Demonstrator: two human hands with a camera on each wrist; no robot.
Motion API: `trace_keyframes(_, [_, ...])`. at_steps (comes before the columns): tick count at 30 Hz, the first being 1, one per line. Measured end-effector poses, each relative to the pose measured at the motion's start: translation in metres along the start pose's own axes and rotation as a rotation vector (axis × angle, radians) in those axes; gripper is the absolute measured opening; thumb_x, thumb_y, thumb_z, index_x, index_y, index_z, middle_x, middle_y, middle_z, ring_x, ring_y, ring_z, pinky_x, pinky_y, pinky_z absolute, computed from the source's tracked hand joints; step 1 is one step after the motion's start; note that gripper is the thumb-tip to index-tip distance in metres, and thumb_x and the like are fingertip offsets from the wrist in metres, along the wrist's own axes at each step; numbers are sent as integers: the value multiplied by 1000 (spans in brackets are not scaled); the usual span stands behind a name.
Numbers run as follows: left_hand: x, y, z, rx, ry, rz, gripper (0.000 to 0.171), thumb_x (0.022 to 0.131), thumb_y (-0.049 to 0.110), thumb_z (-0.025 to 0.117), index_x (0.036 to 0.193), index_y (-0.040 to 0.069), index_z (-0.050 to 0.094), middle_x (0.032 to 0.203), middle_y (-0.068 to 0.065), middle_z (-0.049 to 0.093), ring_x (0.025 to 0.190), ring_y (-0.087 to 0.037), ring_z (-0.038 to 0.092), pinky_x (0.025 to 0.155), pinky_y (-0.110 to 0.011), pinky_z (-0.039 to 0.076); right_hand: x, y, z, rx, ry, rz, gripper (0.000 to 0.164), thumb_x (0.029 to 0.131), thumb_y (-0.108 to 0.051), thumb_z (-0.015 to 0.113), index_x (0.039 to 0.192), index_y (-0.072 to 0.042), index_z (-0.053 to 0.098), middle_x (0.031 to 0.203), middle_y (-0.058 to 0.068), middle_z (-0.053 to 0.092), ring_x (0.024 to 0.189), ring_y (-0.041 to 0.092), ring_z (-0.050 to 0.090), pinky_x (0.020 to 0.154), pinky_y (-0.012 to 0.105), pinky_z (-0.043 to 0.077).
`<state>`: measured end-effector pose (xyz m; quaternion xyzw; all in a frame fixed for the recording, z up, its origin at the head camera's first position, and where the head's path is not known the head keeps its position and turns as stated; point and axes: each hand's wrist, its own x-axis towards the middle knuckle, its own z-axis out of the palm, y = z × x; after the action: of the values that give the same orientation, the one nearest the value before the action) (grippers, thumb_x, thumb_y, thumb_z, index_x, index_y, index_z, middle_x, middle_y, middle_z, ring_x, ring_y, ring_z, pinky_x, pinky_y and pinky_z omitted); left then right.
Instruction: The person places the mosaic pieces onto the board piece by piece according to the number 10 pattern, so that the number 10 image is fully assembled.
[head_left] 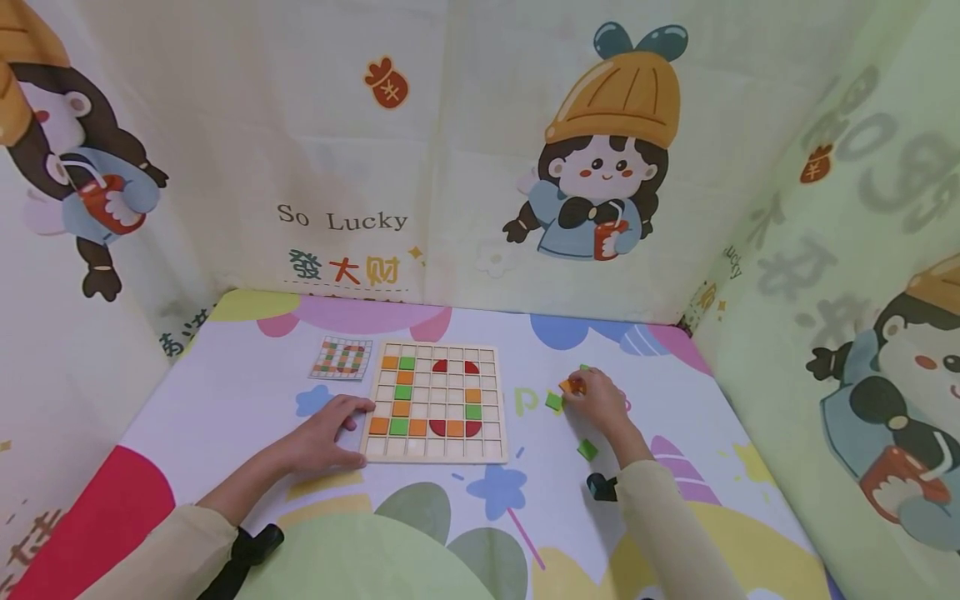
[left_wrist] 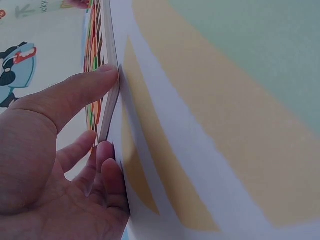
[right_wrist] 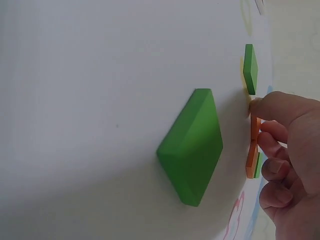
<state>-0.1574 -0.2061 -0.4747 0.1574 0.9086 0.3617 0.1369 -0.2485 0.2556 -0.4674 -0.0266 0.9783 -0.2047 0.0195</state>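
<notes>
A wooden grid board (head_left: 481, 446) lies on the table, with orange, green and dark red tiles set in some squares. At its left edge, my left hand (head_left: 324, 437) touches the board with thumb and index finger spread apart. In the left wrist view the thumb (left_wrist: 95, 82) rests against the board's rim. My right hand (head_left: 597, 402), right of the board, pinches an orange tile (right_wrist: 255, 126) at table level; the fingers partly hide it. Another orange tile (right_wrist: 251, 160) and a green tile (right_wrist: 258, 166) lie beside it. Closer in lies a loose green tile (right_wrist: 200, 147).
A small printed pattern card (head_left: 341, 358) lies left of the board's top corner. Other green tiles (head_left: 553, 401) lie on the patterned tablecloth (head_left: 420, 550). Printed curtains (head_left: 465, 167) hang behind and at both sides of the table.
</notes>
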Motion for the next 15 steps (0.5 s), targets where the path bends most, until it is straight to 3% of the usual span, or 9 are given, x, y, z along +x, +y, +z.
trace_keyframes(7, [-1, 2, -1, -2, -3, -7, 77, 74, 29, 83, 139, 13, 44, 128, -6, 43, 103, -18, 42, 82, -27, 42, 6, 1, 2, 54, -36, 20, 31, 83, -16, 72, 111, -3, 67, 108, 13, 67, 101, 29, 59, 94, 47, 46])
trace_keyframes(15, [-1, 2, 0, 5, 5, -2, 77, 74, 28, 83, 139, 13, 44, 128, -5, 43, 103, -17, 43, 82, -28, 42, 10, 2, 2, 39, -50, 34, 29, 82, -18, 72, 107, -4, 68, 104, 12, 67, 97, 28, 58, 92, 47, 46])
